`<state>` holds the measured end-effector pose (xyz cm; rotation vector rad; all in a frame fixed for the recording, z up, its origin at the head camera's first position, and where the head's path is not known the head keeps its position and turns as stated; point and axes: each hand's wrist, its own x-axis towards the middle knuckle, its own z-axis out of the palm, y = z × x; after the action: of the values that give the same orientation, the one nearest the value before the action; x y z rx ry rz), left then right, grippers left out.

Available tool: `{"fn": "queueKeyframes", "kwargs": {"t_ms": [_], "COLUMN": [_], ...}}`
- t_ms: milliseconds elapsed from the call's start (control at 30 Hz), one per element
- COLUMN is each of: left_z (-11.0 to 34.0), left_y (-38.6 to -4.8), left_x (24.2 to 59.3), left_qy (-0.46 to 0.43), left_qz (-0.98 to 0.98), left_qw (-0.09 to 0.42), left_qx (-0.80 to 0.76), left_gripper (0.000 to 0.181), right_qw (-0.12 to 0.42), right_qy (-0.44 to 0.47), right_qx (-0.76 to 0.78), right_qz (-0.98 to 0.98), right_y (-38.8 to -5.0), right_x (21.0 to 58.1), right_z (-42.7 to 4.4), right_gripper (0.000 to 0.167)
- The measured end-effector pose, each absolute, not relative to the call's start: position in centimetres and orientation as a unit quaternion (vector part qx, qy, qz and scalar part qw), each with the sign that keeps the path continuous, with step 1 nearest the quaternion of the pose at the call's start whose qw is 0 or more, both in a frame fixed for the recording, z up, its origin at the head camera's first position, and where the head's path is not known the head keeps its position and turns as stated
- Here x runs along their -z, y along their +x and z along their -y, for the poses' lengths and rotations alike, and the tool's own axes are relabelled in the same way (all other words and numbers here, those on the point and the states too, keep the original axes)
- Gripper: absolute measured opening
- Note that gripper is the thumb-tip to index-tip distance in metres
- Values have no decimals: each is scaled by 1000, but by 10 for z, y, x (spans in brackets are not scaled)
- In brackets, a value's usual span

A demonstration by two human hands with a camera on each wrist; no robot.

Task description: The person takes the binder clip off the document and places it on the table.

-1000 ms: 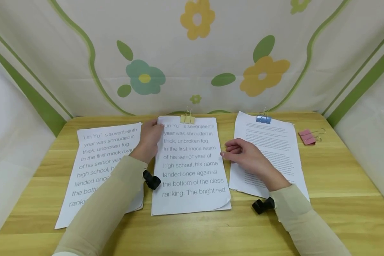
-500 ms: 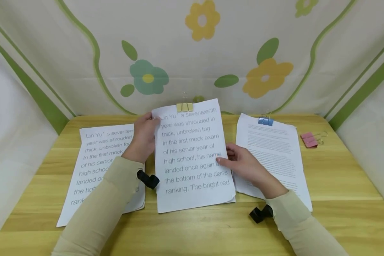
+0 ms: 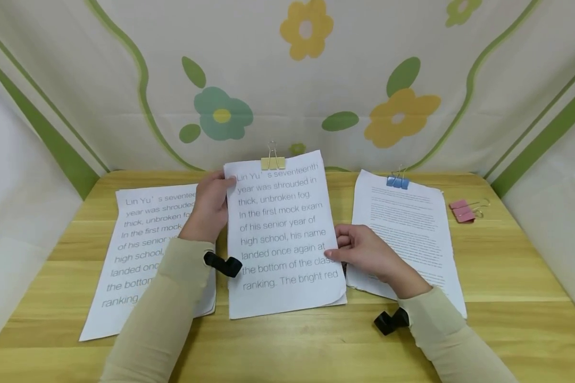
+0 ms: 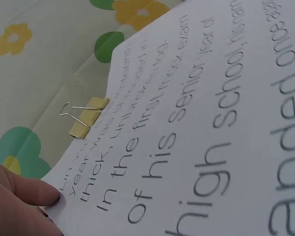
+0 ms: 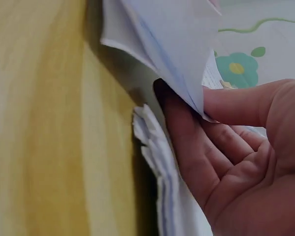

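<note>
Between my two hands the middle stack of printed paper (image 3: 282, 223) is held tilted, its top end raised off the table. A yellow binder clip (image 3: 273, 163) grips its top edge, wire handles up. My left hand (image 3: 209, 207) pinches the upper left edge, thumb on the front and fingers behind, partly hidden. With its thumb on the printed face and fingers underneath, my right hand (image 3: 366, 252) pinches the right edge lower down. The right wrist view shows the lifted sheets (image 5: 172, 44) between thumb and fingers.
At left lies another large-print paper stack (image 3: 148, 250), partly under my left forearm. A small-print stack (image 3: 407, 229) with a blue binder clip (image 3: 398, 182) lies at right. A pink binder clip (image 3: 462, 211) sits beyond it on the wooden table (image 3: 316, 346). Floral cloth (image 3: 277, 80) stands behind.
The middle stack's top end has come up off the table, and it has shifted slightly left since half a second ago. My right hand has moved from beside the stack to pinching its right edge.
</note>
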<state>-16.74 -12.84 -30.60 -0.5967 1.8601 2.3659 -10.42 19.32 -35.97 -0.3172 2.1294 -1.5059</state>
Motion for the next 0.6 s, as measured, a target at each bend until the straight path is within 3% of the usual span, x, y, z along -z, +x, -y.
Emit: {"fn": "queueKeyframes", "kwargs": {"t_ms": [300,600], "left_z": [134,137], "left_y": [-165,-171], "left_x": [320,332], "left_qy": [-240,-190], "left_qz": [-596,-560], "left_qw": [44,46], "left_qx": [-765,-805], "left_gripper": [49,47], "right_qw": [258,254], "right_qy": [-113,-93], "right_qx": [527,531], "right_qz": [-802,-803], "right_y": [-106,-106], "right_x": [363,359], "right_z": [-188,-192], "right_gripper": [22,23]}}
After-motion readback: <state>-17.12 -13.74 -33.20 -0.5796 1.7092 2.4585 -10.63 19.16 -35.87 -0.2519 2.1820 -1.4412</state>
